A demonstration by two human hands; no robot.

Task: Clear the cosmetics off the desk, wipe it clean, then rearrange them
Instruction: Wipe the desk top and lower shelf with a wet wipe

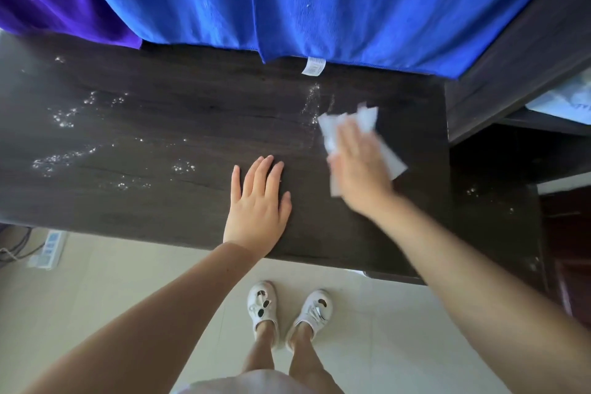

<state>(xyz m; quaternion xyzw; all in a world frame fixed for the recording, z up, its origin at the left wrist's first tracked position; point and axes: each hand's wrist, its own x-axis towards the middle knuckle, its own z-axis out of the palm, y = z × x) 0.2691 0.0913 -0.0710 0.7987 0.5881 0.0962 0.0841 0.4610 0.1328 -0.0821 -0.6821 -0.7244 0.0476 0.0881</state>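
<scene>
Droplets (pixel 62 117) bead across the left of our dark desk (pixel 179 201), which we judge hard and slick, so moisture should lift with light pressure. Our left hand (pixel 259 201) lies flat near the front edge, fingers straight, bracing and holding nothing. Just right of it, our right hand (pixel 355 166) presses a white wipe (pixel 391 157) against the wood; the wipe looks thin, soft and light, best held under a spread palm so it doesn't bunch. No cosmetics show on the desk. A small label (pixel 314 66) hangs from the blue cloth (pixel 319 3) behind, its print too small to read.
</scene>
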